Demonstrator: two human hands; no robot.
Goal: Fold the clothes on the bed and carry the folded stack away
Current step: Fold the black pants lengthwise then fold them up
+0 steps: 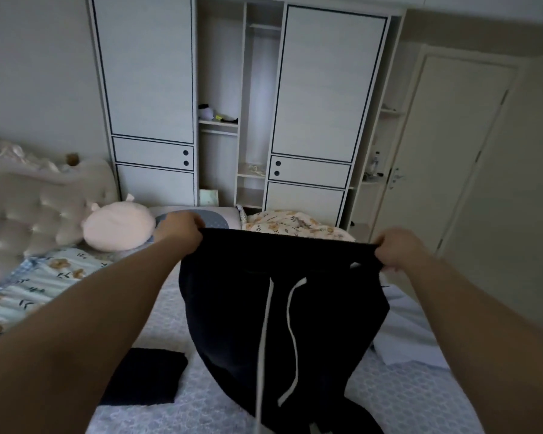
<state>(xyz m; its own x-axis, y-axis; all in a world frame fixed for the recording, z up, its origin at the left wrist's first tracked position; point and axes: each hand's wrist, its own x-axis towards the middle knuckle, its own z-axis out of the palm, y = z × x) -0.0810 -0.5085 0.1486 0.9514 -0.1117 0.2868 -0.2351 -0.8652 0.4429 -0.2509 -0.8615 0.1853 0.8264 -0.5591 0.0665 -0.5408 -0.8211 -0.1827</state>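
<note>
Black drawstring trousers [282, 314] hang above the bed [405, 399], waistband pinched at each end by the left hand [182, 228] and right hand [395, 250]; a folded dark garment [145, 375] lies near the bed's front-left edge.

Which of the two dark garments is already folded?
The dark garment lying flat on the bed by the left forearm. The black pants, with white drawstrings, hang unfolded from the left hand and right hand.
</note>
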